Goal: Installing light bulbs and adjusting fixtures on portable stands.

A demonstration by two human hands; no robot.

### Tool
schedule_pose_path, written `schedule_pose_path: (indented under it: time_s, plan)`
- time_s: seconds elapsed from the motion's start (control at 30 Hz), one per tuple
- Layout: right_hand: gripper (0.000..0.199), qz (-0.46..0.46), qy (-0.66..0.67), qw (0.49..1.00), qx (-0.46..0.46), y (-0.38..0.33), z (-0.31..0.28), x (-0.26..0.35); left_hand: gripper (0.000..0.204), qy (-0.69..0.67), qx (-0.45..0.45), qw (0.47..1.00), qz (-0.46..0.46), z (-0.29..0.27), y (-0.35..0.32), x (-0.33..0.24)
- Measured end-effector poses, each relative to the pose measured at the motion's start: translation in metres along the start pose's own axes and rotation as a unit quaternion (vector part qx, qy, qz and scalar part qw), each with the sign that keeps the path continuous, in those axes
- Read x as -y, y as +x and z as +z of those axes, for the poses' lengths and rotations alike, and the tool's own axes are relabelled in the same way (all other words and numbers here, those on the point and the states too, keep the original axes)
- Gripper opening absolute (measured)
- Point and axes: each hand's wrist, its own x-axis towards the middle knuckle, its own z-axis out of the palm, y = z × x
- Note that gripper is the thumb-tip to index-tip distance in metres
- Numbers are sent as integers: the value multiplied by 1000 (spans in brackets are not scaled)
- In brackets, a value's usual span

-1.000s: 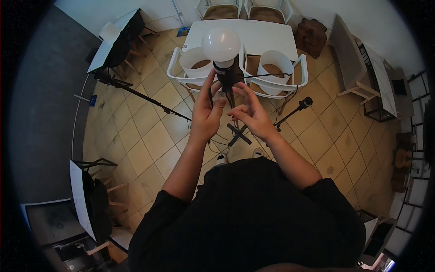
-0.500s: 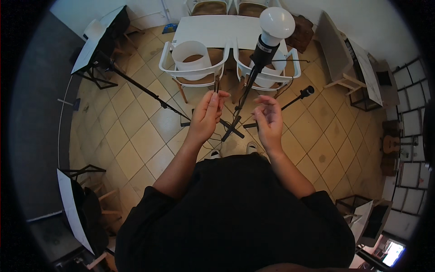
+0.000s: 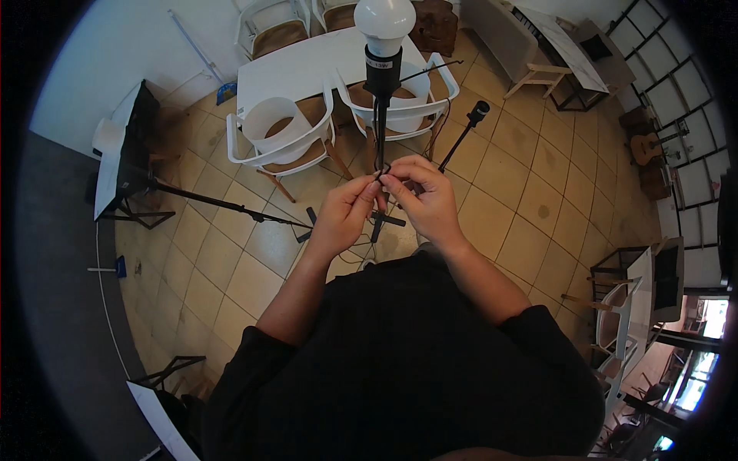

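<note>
A black light stand [image 3: 380,123] rises in front of me, topped by a black socket and a white round bulb [image 3: 384,19]. My left hand [image 3: 346,215] and my right hand [image 3: 423,196] meet at the stand's pole, about chest height. The fingertips of both hands pinch a small black knob or cable loop [image 3: 382,170] on the pole. The stand's black feet [image 3: 380,223] show on the tiled floor between my hands.
Two white chairs [image 3: 280,134] stand at a white table [image 3: 307,65] beyond the stand. A second thin stand [image 3: 461,134] leans to the right. A dark panel on a tripod [image 3: 127,161] stands at the left. Shelving and a guitar [image 3: 642,150] line the right side.
My view has turned, so the bulb sits nearer the top centre. Both hands, apart and open half a second ago, have closed together on the pole's small fitting.
</note>
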Motion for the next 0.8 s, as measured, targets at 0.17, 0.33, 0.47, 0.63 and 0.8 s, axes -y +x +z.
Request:
schedule_pose_path:
  time_s: [0.17,0.33,0.47,0.63,0.8]
  plan:
    - [13,-8,83,990,-117,6,-5,2,26,-137,-109,985,9,5,12,4]
    - [19,133,258,953,-83,21,-33,9,26,-110,-134,985,29,-14,29,7]
    - [21,163,275,943,-89,34,-52,2,26,-136,-150,979,27,-22,56,15]
    - [19,155,314,934,-69,48,-78,-6,25,-240,-201,947,73,-22,99,31]
    - [21,156,298,941,-46,63,-97,-4,26,-149,-227,957,102,-12,122,37]
